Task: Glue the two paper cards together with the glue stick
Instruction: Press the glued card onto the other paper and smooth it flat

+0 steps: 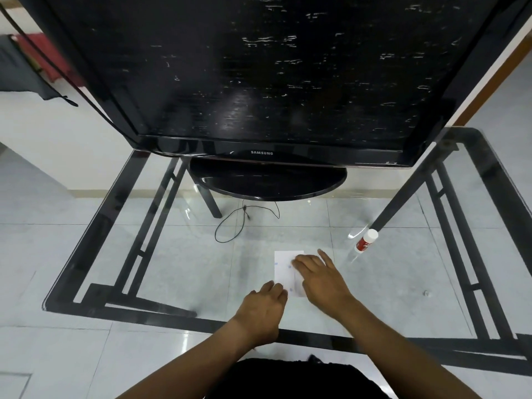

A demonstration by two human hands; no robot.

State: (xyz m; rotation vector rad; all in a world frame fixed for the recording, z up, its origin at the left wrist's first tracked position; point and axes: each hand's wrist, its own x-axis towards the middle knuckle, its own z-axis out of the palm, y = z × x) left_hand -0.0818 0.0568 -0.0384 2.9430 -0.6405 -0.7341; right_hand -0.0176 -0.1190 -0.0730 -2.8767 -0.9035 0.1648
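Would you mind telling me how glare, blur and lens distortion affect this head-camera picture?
Head view: the wide-angle lens bends the television edges outward; ceiling light glares off its dark screen and off the glass table. The upper-left background is blurred. The paper card looks washed out under the left hand and right hand; the glue stick stays sharp.

A card [285,270] is lying on the glass table [178,272], near its front edge. The right hand [319,279] is lying on the card's right part; the left hand [263,305] is touching its near left corner. A glue stick [366,241] is standing to the right, apart from the card. A television [259,76] is standing behind them, a cable [239,223] lying before its base.
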